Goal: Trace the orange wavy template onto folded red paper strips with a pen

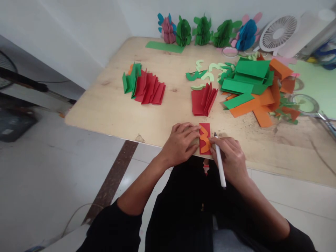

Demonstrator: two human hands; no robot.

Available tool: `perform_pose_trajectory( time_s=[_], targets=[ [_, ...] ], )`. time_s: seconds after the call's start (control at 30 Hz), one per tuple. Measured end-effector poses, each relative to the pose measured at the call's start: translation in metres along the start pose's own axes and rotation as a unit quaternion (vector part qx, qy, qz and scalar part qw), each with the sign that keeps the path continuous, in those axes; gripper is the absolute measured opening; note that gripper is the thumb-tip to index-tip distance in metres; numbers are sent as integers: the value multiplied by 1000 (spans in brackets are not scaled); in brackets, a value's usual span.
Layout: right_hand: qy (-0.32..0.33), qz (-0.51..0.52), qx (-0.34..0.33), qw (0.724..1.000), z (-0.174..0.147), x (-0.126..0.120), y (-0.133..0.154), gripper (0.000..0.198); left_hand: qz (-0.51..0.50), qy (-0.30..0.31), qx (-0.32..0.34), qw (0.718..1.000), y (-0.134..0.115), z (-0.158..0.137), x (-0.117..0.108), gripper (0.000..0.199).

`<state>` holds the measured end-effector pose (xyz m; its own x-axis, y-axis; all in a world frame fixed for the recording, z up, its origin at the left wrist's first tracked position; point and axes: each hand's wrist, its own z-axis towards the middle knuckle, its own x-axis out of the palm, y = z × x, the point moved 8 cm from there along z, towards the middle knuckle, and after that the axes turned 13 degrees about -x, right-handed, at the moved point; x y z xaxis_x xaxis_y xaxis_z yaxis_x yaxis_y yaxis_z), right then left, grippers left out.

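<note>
At the table's front edge lies a folded red paper piece (pixel 205 126) with a wavy orange paper cutout (pixel 204 140) on top. My left hand (pixel 183 141) presses on its left side, fingers bent and thumb below. Between the fingers of my right hand (pixel 231 155) is a slim white marker (pixel 220 166), its dark upper end pointing away from me. A fingertip of this hand touches the right edge of the cutout. Just beyond stands a pleated red paper stack (pixel 203 101).
Further left are folded red papers (pixel 151 89) and green papers (pixel 128 82). Green strips (pixel 246 78) and orange strips (pixel 262 105) are piled right, near a tape roll (pixel 306 104) and scissors (pixel 327 122). Several paper figures (pixel 203 31) and a white fan (pixel 279 33) line the wall.
</note>
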<state>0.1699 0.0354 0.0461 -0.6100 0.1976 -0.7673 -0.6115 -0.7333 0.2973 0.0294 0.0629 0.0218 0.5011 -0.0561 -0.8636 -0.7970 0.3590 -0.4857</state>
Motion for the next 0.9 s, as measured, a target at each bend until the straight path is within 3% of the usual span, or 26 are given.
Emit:
perform_pose_trajectory(
  time_s=[0.33,0.9],
  targets=[
    [-24,15,51,998,-3,-5,-7,20,-7,14,-7,1000,-1,0,0,23],
    [-19,-14,45,999,-3,-3,-1,18,-6,10,-7,1000,-1,0,0,24]
  ],
)
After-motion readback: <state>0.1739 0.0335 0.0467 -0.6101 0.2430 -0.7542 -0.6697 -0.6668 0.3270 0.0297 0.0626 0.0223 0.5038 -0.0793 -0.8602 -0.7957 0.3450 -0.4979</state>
